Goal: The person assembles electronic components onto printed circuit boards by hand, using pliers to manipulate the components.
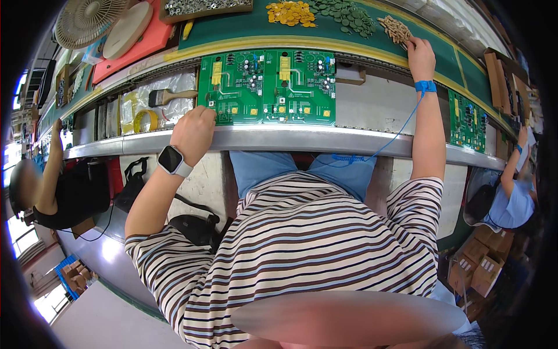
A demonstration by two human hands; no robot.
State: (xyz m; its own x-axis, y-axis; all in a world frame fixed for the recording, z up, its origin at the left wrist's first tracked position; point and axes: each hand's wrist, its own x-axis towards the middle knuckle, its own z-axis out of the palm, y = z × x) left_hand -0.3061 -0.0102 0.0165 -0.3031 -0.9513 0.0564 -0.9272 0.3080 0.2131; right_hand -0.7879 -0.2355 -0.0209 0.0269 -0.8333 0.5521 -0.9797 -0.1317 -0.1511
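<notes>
While the left hand [193, 134] curls at the near-left corner of the left green circuit board [232, 88], its hold impossible to tell, a nudge could skew it; beyond, the right hand [421, 61] bunches at the tan component pile [394, 28], contents hidden, and careless picking could scatter pieces.

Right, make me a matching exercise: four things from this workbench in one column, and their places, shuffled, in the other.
1. Heap of small tan pieces
2. Flat paintbrush with a wooden handle
3. Two side-by-side green circuit boards
4. Blue band with a thin cord

A. Near the roll of yellow tape
B. Around the right wrist
C. At the left hand
D. At the right hand

Pairs: 1-D, 2-A, 3-C, 4-B
</notes>
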